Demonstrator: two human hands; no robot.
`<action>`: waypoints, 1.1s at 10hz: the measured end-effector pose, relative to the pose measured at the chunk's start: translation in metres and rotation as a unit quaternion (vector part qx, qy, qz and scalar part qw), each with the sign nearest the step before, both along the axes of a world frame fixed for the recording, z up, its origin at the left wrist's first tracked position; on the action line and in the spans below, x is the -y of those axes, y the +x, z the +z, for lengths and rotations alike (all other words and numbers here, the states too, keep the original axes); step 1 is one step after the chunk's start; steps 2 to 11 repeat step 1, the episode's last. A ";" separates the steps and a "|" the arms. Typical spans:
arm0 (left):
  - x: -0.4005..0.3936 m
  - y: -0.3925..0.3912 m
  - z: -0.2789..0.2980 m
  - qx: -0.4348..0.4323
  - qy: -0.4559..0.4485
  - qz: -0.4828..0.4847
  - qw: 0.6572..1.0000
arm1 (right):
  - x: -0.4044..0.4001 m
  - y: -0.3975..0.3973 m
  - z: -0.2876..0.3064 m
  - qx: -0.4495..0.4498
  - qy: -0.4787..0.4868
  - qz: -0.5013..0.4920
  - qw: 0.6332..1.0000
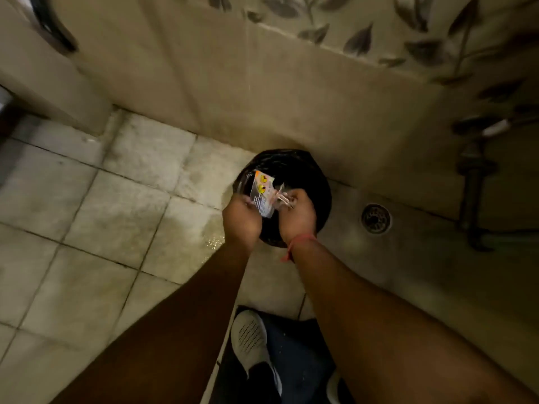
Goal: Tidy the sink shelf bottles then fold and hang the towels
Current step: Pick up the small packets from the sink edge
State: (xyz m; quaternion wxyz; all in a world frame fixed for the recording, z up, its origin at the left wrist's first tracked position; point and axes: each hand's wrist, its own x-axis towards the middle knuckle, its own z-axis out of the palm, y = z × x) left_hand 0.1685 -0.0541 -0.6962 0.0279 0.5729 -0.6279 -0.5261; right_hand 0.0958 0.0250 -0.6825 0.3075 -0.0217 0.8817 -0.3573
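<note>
- Black plastic lines a round bin [294,167] standing on the tiled floor [87,205] against the beige wall [262,97].
- Both hands are held over the bin's opening, close together.
- Left hand [242,220] has its fingers curled onto the lower edge of a small printed packet [262,193], white and orange with 2 yellow round marks.
- Right hand [299,214] pinches crumpled clear wrapping at the packet's right side; a red thread [297,243] circles that wrist.
- A round floor drain [376,218] sits right of the bin, near a dark pipe [474,193].
- A white shoe [250,339] shows below, between the forearms.
- Wet patches shine on the tiles left of the bin.
</note>
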 end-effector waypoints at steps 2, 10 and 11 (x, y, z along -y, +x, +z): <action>-0.005 -0.009 -0.034 0.015 0.027 -0.078 0.996 | 0.000 0.003 -0.038 0.015 0.016 0.096 0.995; -0.005 -0.009 -0.034 0.015 0.027 -0.078 0.996 | 0.000 0.003 -0.038 0.015 0.016 0.096 0.995; -0.005 -0.009 -0.034 0.015 0.027 -0.078 0.996 | 0.000 0.003 -0.038 0.015 0.016 0.096 0.995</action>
